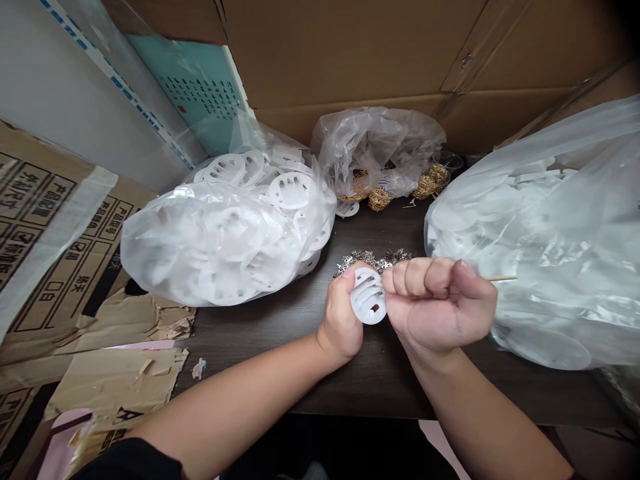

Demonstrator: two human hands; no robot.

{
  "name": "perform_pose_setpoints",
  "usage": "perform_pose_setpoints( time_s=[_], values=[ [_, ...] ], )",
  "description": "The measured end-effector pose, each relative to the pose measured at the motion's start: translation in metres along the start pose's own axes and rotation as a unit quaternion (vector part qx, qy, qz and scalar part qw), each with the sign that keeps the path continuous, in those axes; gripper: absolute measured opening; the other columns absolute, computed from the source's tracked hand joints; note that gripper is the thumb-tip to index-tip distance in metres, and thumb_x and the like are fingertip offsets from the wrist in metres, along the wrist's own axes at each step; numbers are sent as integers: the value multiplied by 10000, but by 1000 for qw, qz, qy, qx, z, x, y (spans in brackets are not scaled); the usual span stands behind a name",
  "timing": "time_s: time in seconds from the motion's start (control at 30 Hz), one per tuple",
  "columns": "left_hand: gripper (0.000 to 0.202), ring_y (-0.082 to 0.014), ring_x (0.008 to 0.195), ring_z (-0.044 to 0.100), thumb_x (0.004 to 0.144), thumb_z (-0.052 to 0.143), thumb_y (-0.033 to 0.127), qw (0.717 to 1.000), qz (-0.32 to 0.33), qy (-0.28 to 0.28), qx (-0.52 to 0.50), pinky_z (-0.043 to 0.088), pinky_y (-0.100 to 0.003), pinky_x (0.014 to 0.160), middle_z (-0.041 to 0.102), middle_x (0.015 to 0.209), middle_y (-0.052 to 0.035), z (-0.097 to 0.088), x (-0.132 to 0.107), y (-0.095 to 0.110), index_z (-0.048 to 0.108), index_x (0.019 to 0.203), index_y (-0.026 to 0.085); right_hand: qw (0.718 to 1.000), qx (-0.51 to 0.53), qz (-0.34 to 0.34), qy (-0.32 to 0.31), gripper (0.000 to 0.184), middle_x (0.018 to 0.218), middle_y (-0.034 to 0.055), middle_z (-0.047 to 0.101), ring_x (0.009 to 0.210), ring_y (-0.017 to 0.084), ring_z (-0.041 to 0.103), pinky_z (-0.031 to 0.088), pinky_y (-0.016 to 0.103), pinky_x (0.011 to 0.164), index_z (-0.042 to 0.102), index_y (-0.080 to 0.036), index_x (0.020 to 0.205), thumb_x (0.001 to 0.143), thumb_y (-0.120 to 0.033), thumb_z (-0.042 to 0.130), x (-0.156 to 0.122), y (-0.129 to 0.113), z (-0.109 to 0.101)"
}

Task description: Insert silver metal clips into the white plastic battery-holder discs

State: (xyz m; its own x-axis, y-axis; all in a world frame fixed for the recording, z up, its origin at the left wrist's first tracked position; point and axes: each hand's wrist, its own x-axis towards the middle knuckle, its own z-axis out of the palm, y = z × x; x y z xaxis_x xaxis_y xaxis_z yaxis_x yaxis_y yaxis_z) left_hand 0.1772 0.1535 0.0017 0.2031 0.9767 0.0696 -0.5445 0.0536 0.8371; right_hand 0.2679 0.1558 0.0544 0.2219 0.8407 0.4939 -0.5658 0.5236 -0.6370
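Between thumb and fingers, my left hand [343,317] grips a round white plastic disc [369,308] by its left edge. Small metal pieces sit in slots across the disc's face. My right hand [440,303] is closed around a thin wooden stick [501,279]; one end sticks out past the thumb, and the other end meets the disc near its upper right. Just behind both hands lies a pile of small silvery metal clips [367,259] on the dark table, partly covered by the hands.
A clear bag [215,247] full of white discs stands at the left, another bag [550,247] of white parts at the right. Gold-coloured metal pieces [380,199] lie by a crumpled bag [375,137] at the back. Torn cardboard [125,380] covers the table's left side.
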Motion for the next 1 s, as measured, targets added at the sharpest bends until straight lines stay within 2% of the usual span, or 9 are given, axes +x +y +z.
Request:
perform_pose_setpoints(
  time_s=[0.27,0.4,0.53,0.7,0.8,0.9,1.0],
  values=[
    [427,-173,718,400,1008,370,511,999,-9,38,26,363,-306,674,458,739,-40,0,-2,2,509,787,173,1000,-21,-17,0,479,461,-47,128,399,77,128,184,265,416,200,-192,539,896,-289,505,-4,9,3],
    [406,-164,691,375,1004,374,490,999,-4,31,20,356,-304,657,459,736,-35,0,-1,3,500,782,176,999,-31,-18,-6,459,470,-39,147,412,74,149,202,262,436,197,-185,545,889,-258,493,-7,11,2],
    [430,-178,733,395,1016,375,503,999,19,7,44,384,-315,718,467,754,-45,-3,0,2,522,780,175,999,-22,-22,-28,458,467,-37,152,409,75,160,212,265,434,199,-182,547,893,-251,490,-7,13,0],
    [433,-185,746,388,1000,401,527,999,26,-22,15,373,-314,713,440,741,-42,-1,0,5,518,774,177,999,30,15,-38,515,477,-42,97,405,86,134,199,274,409,183,-184,562,943,-366,478,2,2,1],
    [457,-193,744,425,1000,369,537,999,32,-15,-9,388,-317,708,486,763,-56,3,0,9,571,823,168,998,36,50,-9,530,483,-44,131,410,82,152,214,257,409,199,-177,574,959,-392,492,11,-12,0],
    [479,-210,810,490,1017,337,492,996,83,-4,18,418,-325,741,526,868,-82,5,-1,15,646,880,153,995,-56,69,36,476,502,-43,280,423,68,240,234,229,416,358,-171,579,941,-366,596,16,-26,-7],
    [499,-214,890,526,1037,305,435,986,156,7,60,443,-325,790,512,984,-90,3,-2,19,706,941,154,964,-239,117,25,283,601,-16,503,445,53,323,236,209,413,635,-157,759,938,-370,688,13,-32,-23]
  ],
)
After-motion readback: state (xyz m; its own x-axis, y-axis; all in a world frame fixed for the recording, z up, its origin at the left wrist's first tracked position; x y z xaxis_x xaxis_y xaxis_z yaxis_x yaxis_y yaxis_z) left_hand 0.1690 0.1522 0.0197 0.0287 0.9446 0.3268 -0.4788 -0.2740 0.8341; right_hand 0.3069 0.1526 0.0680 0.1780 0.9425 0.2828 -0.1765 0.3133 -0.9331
